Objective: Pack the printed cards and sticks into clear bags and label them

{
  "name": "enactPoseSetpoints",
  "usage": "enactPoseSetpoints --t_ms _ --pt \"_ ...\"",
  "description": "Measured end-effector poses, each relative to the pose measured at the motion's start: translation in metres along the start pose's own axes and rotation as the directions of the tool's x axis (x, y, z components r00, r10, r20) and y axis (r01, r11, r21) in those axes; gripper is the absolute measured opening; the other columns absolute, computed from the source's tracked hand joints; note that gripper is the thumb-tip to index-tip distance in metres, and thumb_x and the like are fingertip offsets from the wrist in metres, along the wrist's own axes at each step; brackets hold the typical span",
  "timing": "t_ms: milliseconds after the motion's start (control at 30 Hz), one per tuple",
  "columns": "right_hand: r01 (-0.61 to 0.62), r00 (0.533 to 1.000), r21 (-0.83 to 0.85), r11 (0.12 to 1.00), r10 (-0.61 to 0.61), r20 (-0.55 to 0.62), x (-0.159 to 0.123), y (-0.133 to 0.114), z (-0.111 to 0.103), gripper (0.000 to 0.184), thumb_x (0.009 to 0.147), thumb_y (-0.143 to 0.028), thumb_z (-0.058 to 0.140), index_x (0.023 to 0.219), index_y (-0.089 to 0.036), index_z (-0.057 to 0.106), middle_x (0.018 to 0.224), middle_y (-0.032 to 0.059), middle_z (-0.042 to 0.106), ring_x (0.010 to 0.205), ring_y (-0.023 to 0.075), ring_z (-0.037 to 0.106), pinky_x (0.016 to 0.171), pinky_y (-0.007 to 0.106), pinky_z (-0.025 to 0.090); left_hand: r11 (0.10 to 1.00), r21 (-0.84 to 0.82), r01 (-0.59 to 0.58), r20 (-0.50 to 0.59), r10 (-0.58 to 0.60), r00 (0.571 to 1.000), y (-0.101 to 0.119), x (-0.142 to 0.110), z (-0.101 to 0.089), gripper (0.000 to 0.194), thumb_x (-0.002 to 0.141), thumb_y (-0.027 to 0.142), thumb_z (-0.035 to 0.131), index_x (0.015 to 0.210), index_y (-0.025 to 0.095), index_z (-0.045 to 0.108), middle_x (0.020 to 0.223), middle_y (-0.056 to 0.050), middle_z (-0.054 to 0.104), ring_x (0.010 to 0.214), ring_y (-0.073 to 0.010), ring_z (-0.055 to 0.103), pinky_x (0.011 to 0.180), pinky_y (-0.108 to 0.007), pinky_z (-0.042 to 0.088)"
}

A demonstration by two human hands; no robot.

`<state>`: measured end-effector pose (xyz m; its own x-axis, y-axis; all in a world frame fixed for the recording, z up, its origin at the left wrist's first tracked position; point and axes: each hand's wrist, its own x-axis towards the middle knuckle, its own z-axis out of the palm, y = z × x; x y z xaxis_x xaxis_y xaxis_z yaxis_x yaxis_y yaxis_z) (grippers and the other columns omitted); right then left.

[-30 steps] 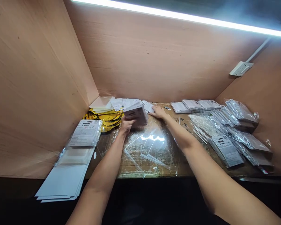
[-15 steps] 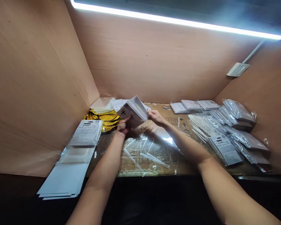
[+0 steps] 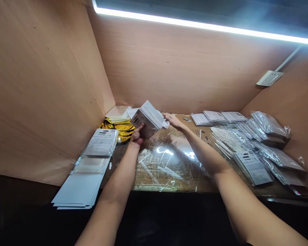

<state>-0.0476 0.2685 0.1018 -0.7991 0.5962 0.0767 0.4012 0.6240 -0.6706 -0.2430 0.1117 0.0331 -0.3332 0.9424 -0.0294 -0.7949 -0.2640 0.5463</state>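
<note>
My left hand (image 3: 137, 136) is closed round the lower edge of a thick stack of white printed cards (image 3: 147, 119), tilted up above the table. My right hand (image 3: 172, 120) reaches to the stack's upper right corner, its fingertips pinched on the top card's edge. Under both hands lies a sheet of clear plastic film (image 3: 166, 160) over a brown cardboard mat. Gold foil pieces (image 3: 119, 127) with white cards on top (image 3: 117, 112) sit just left of the stack.
A labelled packet (image 3: 101, 142) and white sheets (image 3: 78, 188) lie at the left, overhanging the table edge. Several clear bagged packets (image 3: 261, 143) and flat white packs (image 3: 215, 117) fill the right. Wooden walls close in the left, back and right; a socket (image 3: 269, 78) is on the right wall.
My left hand has raised and tilted the card stack off the table. My right hand moved from the table's back to the stack's upper corner.
</note>
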Motion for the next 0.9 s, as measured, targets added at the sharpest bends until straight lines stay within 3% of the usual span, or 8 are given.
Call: enactPoseSetpoints --t_ms 67,167,300,400,533,633,733,900 --pt "0.098 0.990 0.323 0.941 -0.125 0.064 -0.005 -0.013 -0.008 0.069 0.100 -0.076 0.052 0.124 -0.015 0.072 0.111 0.0106 0.076 0.096 0.0238 0.068 0.083 0.035 0.058 0.998 0.054 0.021 0.021 -0.022 1.000 -0.005 -0.001 0.000 0.060 0.074 0.022 0.096 0.131 0.015 0.077 0.122 -0.011 0.085 0.123 -0.0306 0.078 0.122 -0.051 0.055" --pt "0.153 0.988 0.399 0.904 -0.147 -0.045 -0.008 -0.026 -0.036 0.051 0.085 -0.062 0.076 0.104 -0.015 0.070 0.096 0.0060 0.075 0.083 0.0206 0.067 0.077 0.033 0.057 0.993 0.116 0.021 0.013 -0.023 1.000 -0.003 -0.001 0.000 0.068 0.062 0.027 0.103 0.126 0.017 0.080 0.117 -0.011 0.086 0.120 -0.0321 0.079 0.119 -0.053 0.056" --pt "0.043 0.928 -0.101 0.994 -0.077 -0.364 -0.001 -0.040 -0.104 0.027 0.080 -0.032 0.075 0.102 -0.018 0.073 0.096 0.0061 0.077 0.085 0.0214 0.066 0.081 0.035 0.054 0.948 0.301 -0.101 0.013 0.102 0.995 0.009 -0.003 0.001 0.073 0.049 0.030 0.107 0.117 0.017 0.083 0.104 -0.010 0.086 0.111 -0.0351 0.081 0.110 -0.053 0.061" --pt "0.013 1.000 -0.535 0.845 -0.013 0.004 0.012 -0.071 -0.128 0.008 0.072 -0.018 0.080 0.078 -0.017 0.076 0.073 0.0033 0.072 0.075 0.0187 0.061 0.077 0.033 0.048 0.849 0.496 -0.183 0.122 0.141 0.982 0.009 -0.008 0.007 0.071 0.048 0.025 0.106 0.115 0.018 0.084 0.100 -0.008 0.086 0.102 -0.0326 0.081 0.102 -0.050 0.064" --pt "0.243 0.832 -0.361 0.900 -0.002 0.555 0.048 -0.114 -0.102 0.017 0.080 -0.028 0.084 0.078 -0.012 0.080 0.067 0.0003 0.071 0.068 0.0120 0.055 0.072 0.028 0.043 0.746 0.632 -0.210 0.276 0.036 0.961 0.001 -0.012 0.015 0.063 0.051 0.024 0.105 0.110 0.017 0.084 0.102 -0.008 0.085 0.098 -0.0289 0.080 0.096 -0.046 0.066" --pt "0.197 0.921 -0.113 0.974 -0.145 0.361 0.077 -0.107 -0.080 0.043 0.099 -0.053 0.072 0.106 -0.011 0.081 0.092 0.0068 0.080 0.078 0.0150 0.065 0.076 0.027 0.049 0.798 0.542 -0.265 0.208 0.178 0.962 0.002 -0.007 0.013 0.065 0.048 0.024 0.107 0.108 0.018 0.084 0.104 -0.008 0.086 0.099 -0.0288 0.080 0.098 -0.046 0.066" --pt "0.019 0.990 -0.336 0.942 0.030 0.141 0.079 -0.068 -0.054 0.057 0.103 -0.064 0.064 0.114 -0.009 0.077 0.108 0.0172 0.081 0.094 0.0230 0.073 0.082 0.030 0.053 0.902 0.300 -0.309 -0.028 0.333 0.943 0.013 0.003 0.004 0.068 0.054 0.030 0.107 0.116 0.022 0.082 0.114 -0.008 0.086 0.115 -0.0306 0.079 0.110 -0.049 0.061" --pt "-0.167 0.963 -0.666 0.727 0.266 0.049 0.036 -0.010 -0.003 0.050 0.100 -0.052 0.072 0.132 -0.015 0.072 0.134 0.0263 0.076 0.124 0.0376 0.073 0.102 0.042 0.056 0.988 -0.053 -0.144 -0.145 0.135 0.980 0.028 0.012 -0.005 0.051 0.086 0.042 0.091 0.130 0.021 0.077 0.133 -0.010 0.082 0.140 -0.0302 0.069 0.122 -0.051 0.055"
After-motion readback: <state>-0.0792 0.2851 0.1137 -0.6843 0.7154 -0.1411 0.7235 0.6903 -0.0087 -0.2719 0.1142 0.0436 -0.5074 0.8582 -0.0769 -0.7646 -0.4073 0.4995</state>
